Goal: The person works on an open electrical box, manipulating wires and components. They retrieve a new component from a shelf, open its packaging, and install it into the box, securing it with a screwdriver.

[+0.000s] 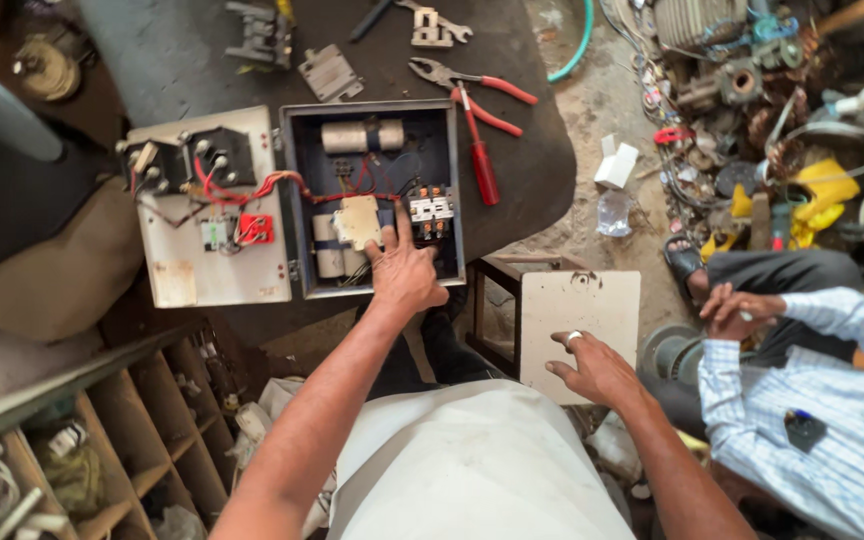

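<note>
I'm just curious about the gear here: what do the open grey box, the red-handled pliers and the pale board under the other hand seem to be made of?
The box looks like painted sheet metal: thin folded walls, hinged lid. The pliers have bare steel jaws, dull grey, with handles in glossy red plastic or rubber sleeves. The board under the right hand is flat, matt and off-white, perhaps painted metal or laminate; I can't tell which.

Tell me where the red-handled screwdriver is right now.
In the head view, the red-handled screwdriver lies on the dark table just right of the open electrical box, directly beneath the red-handled pliers, above and right of the left hand.
</note>
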